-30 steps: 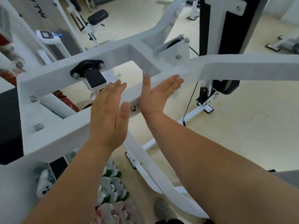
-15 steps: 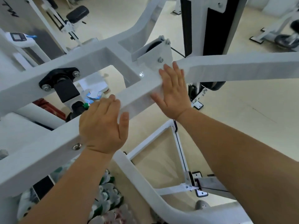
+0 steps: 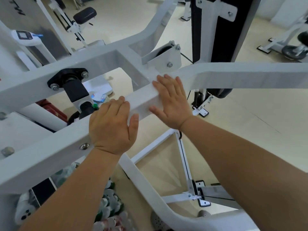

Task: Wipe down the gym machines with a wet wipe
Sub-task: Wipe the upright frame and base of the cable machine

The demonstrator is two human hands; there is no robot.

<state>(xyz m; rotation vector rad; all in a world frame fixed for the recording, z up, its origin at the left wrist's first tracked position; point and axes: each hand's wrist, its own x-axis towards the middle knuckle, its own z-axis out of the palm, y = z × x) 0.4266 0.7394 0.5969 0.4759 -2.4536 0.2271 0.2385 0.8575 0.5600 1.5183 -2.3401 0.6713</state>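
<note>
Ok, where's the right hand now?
Head view, right of centre: the right hand lies flat on the white frame beam, just below the pulley bracket, with the left hand lower left on the same beam.

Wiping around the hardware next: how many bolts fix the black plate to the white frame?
2. One bolt sits at the lower-left end of the black plate, the other bolt at its upper-right end, both on the white frame. None seems hidden.

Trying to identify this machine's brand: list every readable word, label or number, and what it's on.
Nothing reads whole.
Black letters on grey wall panel: cropped, unreadable.
Screen of white console: too small.
Printed white pack on cream floor: blurred.
Small label on white machine foot: too small.
</note>
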